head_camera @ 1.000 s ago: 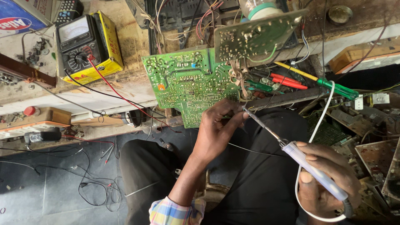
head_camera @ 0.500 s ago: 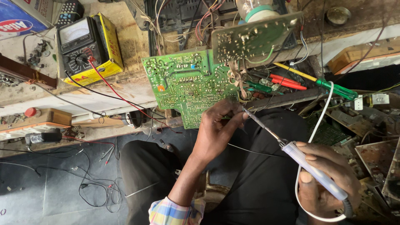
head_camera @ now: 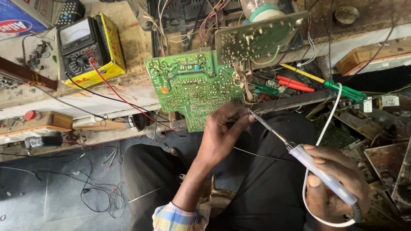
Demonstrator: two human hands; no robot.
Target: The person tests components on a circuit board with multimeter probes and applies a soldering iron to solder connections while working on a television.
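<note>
A green circuit board (head_camera: 192, 85) hangs over the front edge of the wooden bench, solder side toward me. My left hand (head_camera: 220, 132) grips its lower right corner, and a thin solder wire (head_camera: 261, 155) trails from the fingers to the right. My right hand (head_camera: 334, 182) holds a white-handled soldering iron (head_camera: 321, 173). The iron's metal tip points up-left and ends beside my left fingertips at the board's edge. A white cord (head_camera: 327, 124) loops from the iron's handle.
A second, smaller circuit board (head_camera: 261, 38) stands tilted behind the green one. A multimeter (head_camera: 79, 47) on a yellow box sits at the left with red and black leads. Screwdrivers (head_camera: 325, 83) lie at the right. Scrap boards (head_camera: 385, 149) pile at the far right.
</note>
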